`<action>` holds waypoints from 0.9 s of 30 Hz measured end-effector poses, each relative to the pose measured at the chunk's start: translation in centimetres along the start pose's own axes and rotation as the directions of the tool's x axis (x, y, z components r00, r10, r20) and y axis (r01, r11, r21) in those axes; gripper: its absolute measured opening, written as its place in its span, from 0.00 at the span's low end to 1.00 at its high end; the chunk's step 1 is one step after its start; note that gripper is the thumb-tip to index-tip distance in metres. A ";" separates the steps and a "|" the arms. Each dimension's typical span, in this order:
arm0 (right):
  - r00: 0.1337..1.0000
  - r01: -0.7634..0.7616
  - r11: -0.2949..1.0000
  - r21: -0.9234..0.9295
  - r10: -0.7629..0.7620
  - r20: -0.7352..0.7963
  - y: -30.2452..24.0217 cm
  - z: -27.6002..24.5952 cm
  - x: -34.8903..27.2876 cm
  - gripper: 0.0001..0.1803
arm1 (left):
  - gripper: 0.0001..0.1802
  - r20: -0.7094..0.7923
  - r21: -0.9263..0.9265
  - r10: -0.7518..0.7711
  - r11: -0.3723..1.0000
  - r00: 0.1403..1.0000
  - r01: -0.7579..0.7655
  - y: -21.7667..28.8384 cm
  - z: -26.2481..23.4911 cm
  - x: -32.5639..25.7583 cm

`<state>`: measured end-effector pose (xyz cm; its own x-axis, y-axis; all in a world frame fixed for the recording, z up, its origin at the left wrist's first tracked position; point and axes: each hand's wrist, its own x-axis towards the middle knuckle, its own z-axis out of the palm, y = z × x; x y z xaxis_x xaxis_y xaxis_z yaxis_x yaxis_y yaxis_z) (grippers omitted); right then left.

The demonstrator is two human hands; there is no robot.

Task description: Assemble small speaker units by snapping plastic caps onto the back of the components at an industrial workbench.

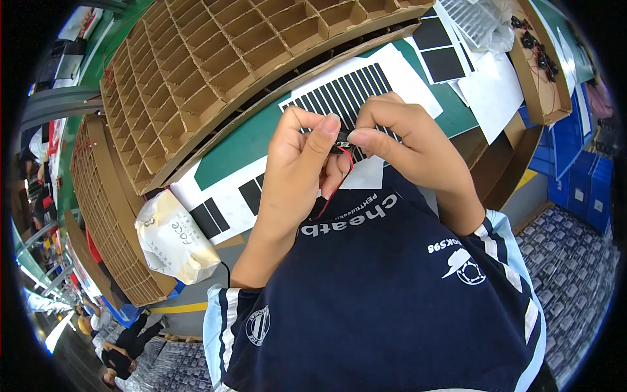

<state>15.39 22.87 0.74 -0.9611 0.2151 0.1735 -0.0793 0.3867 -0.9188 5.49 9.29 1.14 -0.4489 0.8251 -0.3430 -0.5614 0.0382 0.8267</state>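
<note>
Both hands are raised together in front of my chest. My left hand (302,155) pinches a small black part (342,140) between thumb and fingers. From the right, my right hand (406,134) grips the same part with its thumb and curled fingers. A thin red and black wire (350,166) hangs from it and passes by the left fingers. The exact kind of part is mostly hidden by the fingertips. Behind the hands lies a white sheet with black stripes (339,91).
A cardboard box with a grid of dividers (215,72) stands beyond the green tabletop (225,160). A tissue pack (175,238) is at the left. At the far right, a cardboard tray (542,98) holds several black wired parts (543,59). Blue bins (581,189) stand below it.
</note>
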 end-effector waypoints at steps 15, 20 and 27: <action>0.993 -0.114 0.978 0.176 0.108 0.039 -0.3 -0.3 -0.2 0.11 | 0.14 -0.005 0.005 0.023 1.000 1.000 -0.023 0.1 -0.2 0.0; 0.982 -0.187 0.964 0.189 0.177 0.065 -0.8 -0.5 0.0 0.13 | 0.14 0.013 -0.042 0.049 0.998 0.999 -0.049 -0.3 -0.3 0.2; 0.951 -0.282 0.958 -0.047 0.285 0.116 -1.3 -1.0 0.3 0.14 | 0.14 0.007 -0.070 0.042 0.997 0.999 -0.042 -0.6 -0.2 0.0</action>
<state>15.48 23.36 2.32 -0.9677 0.2109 -0.1383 0.2072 0.3519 -0.9128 5.70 9.17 0.55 -0.4672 0.8301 -0.3045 -0.5897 -0.0359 0.8069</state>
